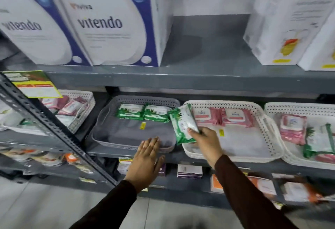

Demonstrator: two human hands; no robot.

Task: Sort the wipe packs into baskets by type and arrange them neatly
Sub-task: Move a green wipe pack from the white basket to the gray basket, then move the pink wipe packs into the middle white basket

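Observation:
My right hand (pixel 205 141) grips a green wipe pack (pixel 182 122), tilted on end over the gap between the grey basket (pixel 108 118) and the white basket (pixel 268 131). Two green packs (pixel 142 112) lie flat along the grey basket's back wall. Two pink packs (pixel 223 117) lie at the back of the white basket. My left hand (pixel 146 160) is flat with fingers apart, its fingertips touching the grey basket's front rim. A basket at the far right (pixel 299 108) holds mixed pink and green packs (pixel 291 129). Another white basket at the left (pixel 81 95) holds pink packs.
A slanted perforated metal strut (pixel 54 129) crosses the left side in front of the shelf. Large white and blue boxes (pixel 107 22) and white boxes (pixel 286 20) stand on the shelf above. Small boxes and packs fill the shelf below (pixel 189 171).

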